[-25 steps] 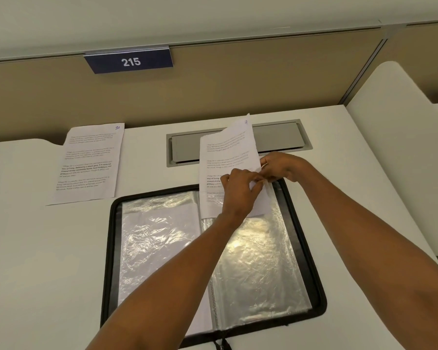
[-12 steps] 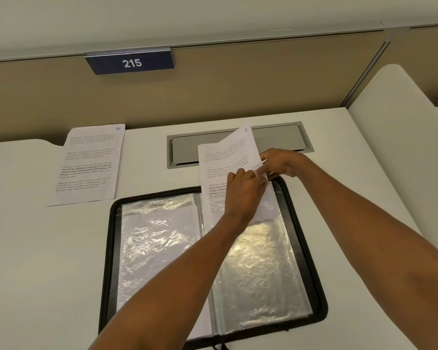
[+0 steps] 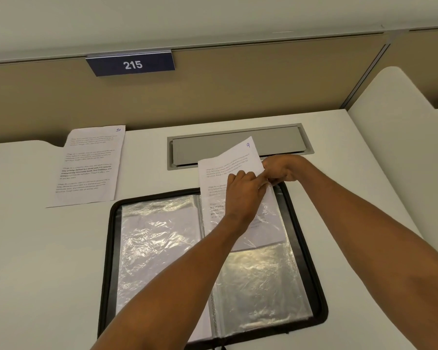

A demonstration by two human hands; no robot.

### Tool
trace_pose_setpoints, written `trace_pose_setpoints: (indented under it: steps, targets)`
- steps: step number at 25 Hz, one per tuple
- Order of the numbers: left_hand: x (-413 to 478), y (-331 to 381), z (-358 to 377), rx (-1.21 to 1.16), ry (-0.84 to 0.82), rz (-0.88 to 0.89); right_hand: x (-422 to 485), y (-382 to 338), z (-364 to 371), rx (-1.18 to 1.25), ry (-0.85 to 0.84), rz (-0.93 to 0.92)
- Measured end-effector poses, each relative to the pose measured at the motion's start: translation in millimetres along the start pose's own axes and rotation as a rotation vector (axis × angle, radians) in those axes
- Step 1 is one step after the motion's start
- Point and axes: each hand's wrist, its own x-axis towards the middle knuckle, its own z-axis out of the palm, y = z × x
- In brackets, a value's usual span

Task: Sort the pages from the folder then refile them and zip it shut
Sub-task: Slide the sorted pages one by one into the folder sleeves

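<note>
Begin low in the frame with the folder (image 3: 112, 248), lying open and flat on the desk (image 3: 36, 261), black zip rim all round, both forearms reaching over it. Put no weight on the crinkled lower half of the right-hand sleeve (image 3: 258, 286), to spare the paper any drag. Further up, at mid frame, mind the left hand (image 3: 243, 195): laid on page 9 (image 3: 228, 162), fingers curled toward its right edge and gripping it. Read the step as feeding that sheet down into the sleeve, lower half under the plastic, upper half standing out past the folder's far rim. Push evenly and straight toward the bottom of the frame, never slantwise, to avoid snagging a lower corner on a seam. Just beyond, close against it, watch the right hand (image 3: 283, 170): fingers bunched in a pinch, probably on the sleeve's mouth at its upper right corner, the exact hold hidden behind the meeting fingers. Keep that mouth lifted and taut right up to tucking the top edge, with its handwritten 9, under the plastic. Stop on any buckle; back off a little, square up, resume. Farther off, at the upper left of the frame, leave page 10 (image 3: 89, 165) flat on the desk, well apart, for its own turn. Ignore the cable hatch (image 3: 238, 144) behind the sheet and the number plate (image 3: 132, 64) reading 215 on the far partition.
</note>
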Motion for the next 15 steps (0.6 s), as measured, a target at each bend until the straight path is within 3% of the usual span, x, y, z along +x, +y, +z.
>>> trace_pose_setpoints:
  steps: [5,8,10,13,15]
  targets:
    - [-8,-1,3,-0.109,0.015,-0.034,4,2,6,0.163,0.137,-0.049]
    - [-14,-8,-3,-0.155,0.019,-0.079,5,5,6,0.081,0.113,-0.080]
    - [-13,-23,-14,-0.165,0.060,-0.225,4,10,3,-0.010,0.034,-0.047]
    - [1,-67,-29,-0.172,0.043,-0.631,0,15,1,-0.009,0.012,-0.049]
    - [12,-99,-38,-0.354,-0.025,-0.757,-6,16,0,0.023,0.037,-0.067]
